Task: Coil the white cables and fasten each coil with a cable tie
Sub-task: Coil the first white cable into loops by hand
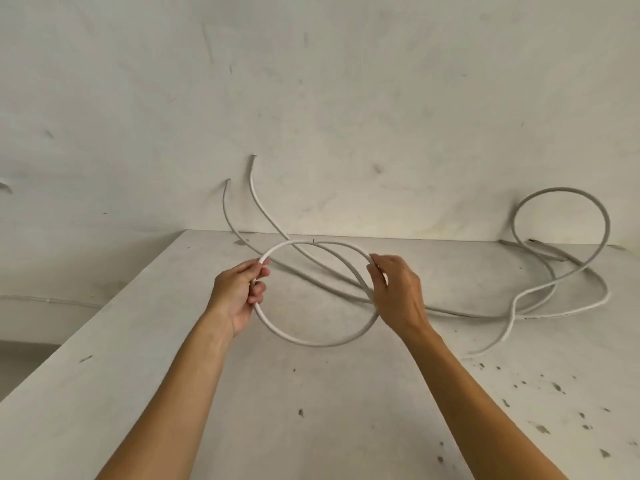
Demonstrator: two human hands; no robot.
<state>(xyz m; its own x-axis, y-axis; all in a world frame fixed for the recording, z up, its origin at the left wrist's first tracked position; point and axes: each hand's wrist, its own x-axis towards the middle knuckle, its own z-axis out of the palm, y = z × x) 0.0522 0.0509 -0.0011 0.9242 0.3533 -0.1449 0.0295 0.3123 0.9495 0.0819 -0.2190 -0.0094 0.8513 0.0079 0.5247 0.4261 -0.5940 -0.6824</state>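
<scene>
First loop of the coil, both hands on it.
The left hand and right hand pinch one white cable loop above the table; loose cable trails right, uncoiled, no tie visible.

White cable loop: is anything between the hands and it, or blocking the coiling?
No. The left hand and right hand both grip the loop directly. Other loose cables lie beneath it on the table, blocking nothing visible.

White cables on a pale grey, dark-flecked table
</scene>
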